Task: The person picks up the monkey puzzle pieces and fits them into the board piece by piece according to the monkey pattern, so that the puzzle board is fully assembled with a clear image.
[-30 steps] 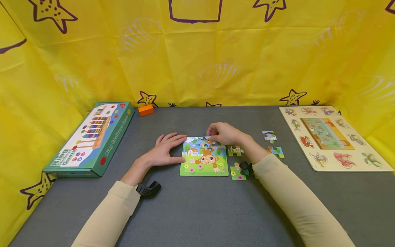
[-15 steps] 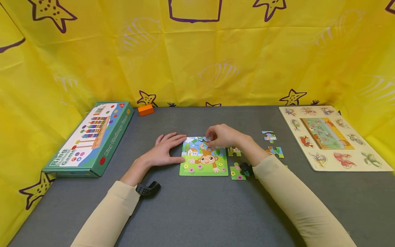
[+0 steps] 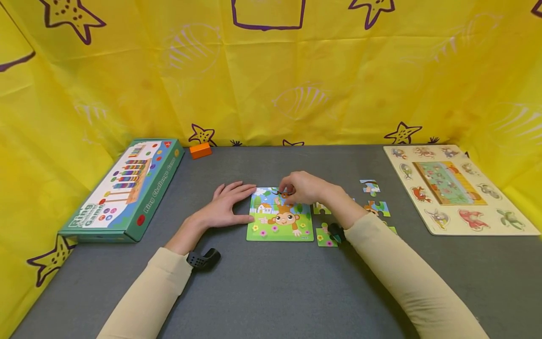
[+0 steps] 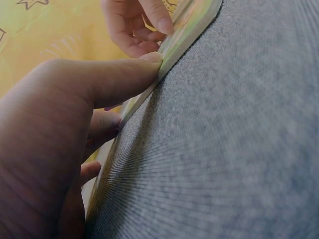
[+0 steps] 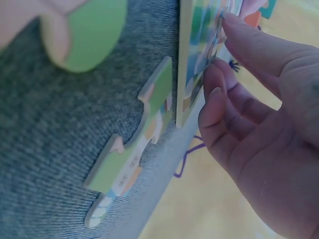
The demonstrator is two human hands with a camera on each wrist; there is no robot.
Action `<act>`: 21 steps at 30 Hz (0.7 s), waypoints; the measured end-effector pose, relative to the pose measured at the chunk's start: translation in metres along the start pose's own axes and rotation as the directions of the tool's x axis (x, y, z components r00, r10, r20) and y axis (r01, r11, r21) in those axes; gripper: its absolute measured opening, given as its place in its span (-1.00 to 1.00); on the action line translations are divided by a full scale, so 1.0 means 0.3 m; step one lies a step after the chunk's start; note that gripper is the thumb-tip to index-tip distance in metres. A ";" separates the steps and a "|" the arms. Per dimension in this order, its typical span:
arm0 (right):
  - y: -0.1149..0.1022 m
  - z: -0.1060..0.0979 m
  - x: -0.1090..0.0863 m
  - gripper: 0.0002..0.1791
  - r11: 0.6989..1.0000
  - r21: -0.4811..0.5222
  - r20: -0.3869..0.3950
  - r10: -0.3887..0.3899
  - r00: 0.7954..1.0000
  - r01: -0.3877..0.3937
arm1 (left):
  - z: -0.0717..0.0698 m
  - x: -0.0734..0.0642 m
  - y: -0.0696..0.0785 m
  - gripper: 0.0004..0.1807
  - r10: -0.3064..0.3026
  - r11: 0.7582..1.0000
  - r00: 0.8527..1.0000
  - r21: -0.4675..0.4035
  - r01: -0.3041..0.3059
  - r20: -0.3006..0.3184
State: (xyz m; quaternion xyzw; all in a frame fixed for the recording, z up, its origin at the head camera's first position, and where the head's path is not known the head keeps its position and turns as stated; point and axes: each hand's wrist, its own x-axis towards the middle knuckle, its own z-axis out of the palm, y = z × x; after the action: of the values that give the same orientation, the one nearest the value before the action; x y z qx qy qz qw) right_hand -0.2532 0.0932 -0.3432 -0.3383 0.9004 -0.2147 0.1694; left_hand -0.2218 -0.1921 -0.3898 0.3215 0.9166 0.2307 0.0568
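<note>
A square monkey jigsaw puzzle (image 3: 275, 230) lies on the grey table in front of me. My left hand (image 3: 226, 205) rests along its left side with straight fingers, and in the left wrist view the thumb (image 4: 124, 74) presses on the board's edge. Over the puzzle's upper part, my right hand (image 3: 306, 187) pinches a small puzzle piece with curled fingers, mostly hidden by the fingers. The right wrist view shows the thumb and fingers of that hand (image 5: 279, 104) close against the picture surface.
Right of the puzzle lie several loose pieces, among them a sky piece (image 3: 370, 187) and a green flower piece (image 3: 326, 238). A wooden sea-animal board (image 3: 432, 223) stands far right, a Ring Challenge Game box (image 3: 123, 193) left, with an orange block (image 3: 200, 150) beyond.
My right hand has shifted slightly left and down over the puzzle's upper part, its fingers now covering a different spot. The left hand has stayed in place.
</note>
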 end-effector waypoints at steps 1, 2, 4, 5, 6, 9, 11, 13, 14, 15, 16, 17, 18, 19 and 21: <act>0.000 0.000 0.001 -0.68 1.000 -0.007 0.002 0.003 1.000 -0.003 | 0.000 0.000 0.000 -0.08 0.001 1.000 1.000 0.002 -0.001 -0.001; -0.001 0.000 0.002 -0.68 1.000 -0.015 0.003 0.003 1.000 -0.003 | 0.000 0.000 0.000 -0.08 0.002 1.000 1.000 0.001 -0.002 -0.001; -0.004 0.001 0.003 -0.68 1.000 -0.024 0.006 0.006 1.000 -0.006 | -0.002 0.000 0.004 -0.08 0.003 1.000 1.000 -0.003 -0.003 0.002; -0.006 0.001 0.003 -0.68 1.000 -0.029 0.006 0.006 1.000 -0.005 | -0.001 0.000 0.003 -0.08 0.004 1.000 1.000 -0.003 -0.004 0.001; -0.006 0.001 0.005 -0.68 1.000 -0.031 0.005 0.002 1.000 -0.002 | -0.001 0.000 0.002 -0.08 0.004 1.000 1.000 -0.003 -0.004 0.000; -0.006 -0.001 0.003 -0.68 1.000 -0.013 0.005 0.005 1.000 -0.005 | -0.001 0.001 -0.001 -0.08 0.003 1.000 1.000 -0.001 -0.003 0.000; -0.002 -0.005 -0.003 -0.68 1.000 0.018 0.002 0.008 1.000 -0.008 | -0.001 0.002 -0.002 -0.09 0.002 1.000 1.000 0.002 -0.002 -0.002; 0.006 -0.010 -0.013 -0.67 0.998 0.057 -0.007 0.012 1.000 -0.012 | -0.001 0.001 0.002 -0.08 0.002 1.000 1.000 0.004 -0.002 0.000; 0.011 -0.014 -0.020 -0.67 0.997 0.074 -0.015 0.014 1.000 -0.013 | -0.001 0.001 0.003 -0.08 0.002 1.000 1.000 0.004 -0.002 0.000; 0.016 -0.019 -0.026 -0.67 0.996 0.090 -0.026 0.014 1.000 -0.011 | -0.001 0.001 0.005 -0.08 0.003 1.000 1.000 0.005 -0.003 0.001; 0.022 -0.025 -0.035 -0.66 0.995 0.104 -0.036 0.012 0.999 -0.008 | -0.001 0.001 0.005 -0.08 0.005 1.000 1.000 0.003 -0.005 0.001; 0.028 -0.031 -0.044 -0.66 0.993 0.115 -0.047 0.008 0.999 -0.003 | -0.002 0.000 0.007 -0.07 0.006 1.000 1.000 0.002 -0.006 0.002; 0.034 -0.038 -0.053 -0.66 0.992 0.123 -0.056 0.006 0.998 0.001 | -0.001 0.001 0.005 -0.07 0.008 1.000 1.000 0.002 -0.008 0.001; 0.041 -0.044 -0.063 -0.65 0.992 0.128 -0.065 0.003 0.998 0.006 | 0.000 0.000 0.004 -0.07 0.009 1.000 1.000 0.002 -0.009 0.001; 0.057 -0.058 -0.081 -0.64 0.990 0.142 -0.079 0.005 0.997 0.006 | 0.000 0.000 0.001 -0.08 0.014 1.000 1.000 0.001 -0.014 0.000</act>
State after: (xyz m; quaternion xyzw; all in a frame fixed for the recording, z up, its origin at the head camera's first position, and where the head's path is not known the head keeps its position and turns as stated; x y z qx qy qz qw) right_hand -0.2530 0.1261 -0.3332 -0.3167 0.8887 -0.2917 0.1574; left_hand -0.2217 -0.1920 -0.3898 0.3280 0.9144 0.2309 0.0549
